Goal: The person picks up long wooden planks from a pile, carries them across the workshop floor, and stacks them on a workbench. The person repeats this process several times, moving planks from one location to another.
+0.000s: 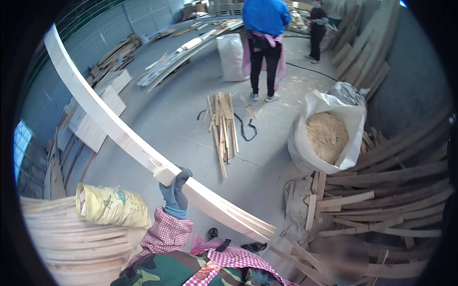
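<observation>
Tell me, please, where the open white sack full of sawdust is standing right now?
In the head view, the white sack stands on the floor at right, just above the heap of wooden slats and right of the bundle of sticks.

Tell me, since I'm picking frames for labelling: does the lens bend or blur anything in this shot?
Head view: the long plank in the gloved left hand bows with fisheye distortion; corners are black vignette; a smeared blurred patch sits over the planks at lower right; light is soft, with faint shadows on the floor; the sawdust sack is sharp.
</observation>
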A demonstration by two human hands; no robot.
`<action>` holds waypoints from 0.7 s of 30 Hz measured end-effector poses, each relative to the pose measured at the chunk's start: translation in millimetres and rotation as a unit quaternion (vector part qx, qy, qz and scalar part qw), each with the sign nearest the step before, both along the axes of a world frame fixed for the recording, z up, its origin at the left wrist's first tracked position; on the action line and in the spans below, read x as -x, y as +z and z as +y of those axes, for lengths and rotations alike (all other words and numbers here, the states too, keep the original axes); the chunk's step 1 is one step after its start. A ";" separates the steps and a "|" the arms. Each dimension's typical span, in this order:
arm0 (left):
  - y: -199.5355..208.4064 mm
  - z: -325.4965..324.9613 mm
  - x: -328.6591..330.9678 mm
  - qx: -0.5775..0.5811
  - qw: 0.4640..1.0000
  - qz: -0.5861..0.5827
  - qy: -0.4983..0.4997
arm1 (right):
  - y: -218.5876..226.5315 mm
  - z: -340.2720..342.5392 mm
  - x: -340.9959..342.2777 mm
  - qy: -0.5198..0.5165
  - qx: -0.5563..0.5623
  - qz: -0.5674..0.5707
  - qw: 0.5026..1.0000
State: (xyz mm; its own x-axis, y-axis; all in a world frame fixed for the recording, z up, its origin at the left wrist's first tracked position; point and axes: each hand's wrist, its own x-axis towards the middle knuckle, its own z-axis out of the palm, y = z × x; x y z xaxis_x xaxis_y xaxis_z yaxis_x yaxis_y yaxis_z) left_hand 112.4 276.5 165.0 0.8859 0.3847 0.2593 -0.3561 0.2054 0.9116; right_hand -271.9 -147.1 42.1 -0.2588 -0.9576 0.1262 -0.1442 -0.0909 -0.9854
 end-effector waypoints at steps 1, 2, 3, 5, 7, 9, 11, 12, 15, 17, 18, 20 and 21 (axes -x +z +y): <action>5.2 34.3 13.3 0.017 0.999 0.005 0.037 | 3.6 7.9 -9.2 0.025 0.028 0.022 0.999; 8.4 68.9 28.5 0.037 0.997 0.007 0.074 | 6.8 14.6 -19.9 0.056 0.059 0.038 0.996; 10.8 101.6 40.7 0.054 0.994 0.000 0.100 | 11.3 22.7 -32.0 0.086 0.085 0.054 0.991; 11.2 161.5 60.1 0.088 0.986 -0.012 0.141 | 40.7 48.1 -67.6 0.162 0.105 0.114 0.974; -20.5 162.9 50.1 0.106 0.974 -0.020 0.200 | 4.3 11.8 -136.7 0.150 0.191 0.213 0.946; -17.6 222.0 60.5 0.126 0.972 -0.037 0.194 | 16.9 53.1 -147.7 0.191 0.178 0.195 0.945; -15.2 266.8 62.9 0.145 0.965 -0.039 0.217 | 33.9 83.2 -175.6 0.228 0.214 0.186 0.931; -17.6 281.0 70.2 0.156 0.959 -0.032 0.233 | 32.5 78.4 -179.7 0.237 0.212 0.237 0.918; -15.5 328.6 73.2 0.181 0.940 -0.062 0.281 | 18.7 85.6 -231.0 0.327 0.106 0.151 0.927; -25.1 374.3 89.8 0.162 0.946 -0.097 0.265 | 33.8 127.7 -269.9 0.375 0.100 0.123 0.913; -33.3 390.4 93.7 0.163 0.948 -0.108 0.251 | 34.2 142.7 -285.2 0.388 0.082 0.021 0.918; -57.1 419.1 96.1 0.162 0.943 -0.108 0.271 | 30.5 158.6 -323.5 0.409 0.078 0.048 0.908; -58.4 427.2 94.0 0.187 0.919 -0.087 0.336 | 31.9 172.7 -341.8 0.427 0.081 0.039 0.900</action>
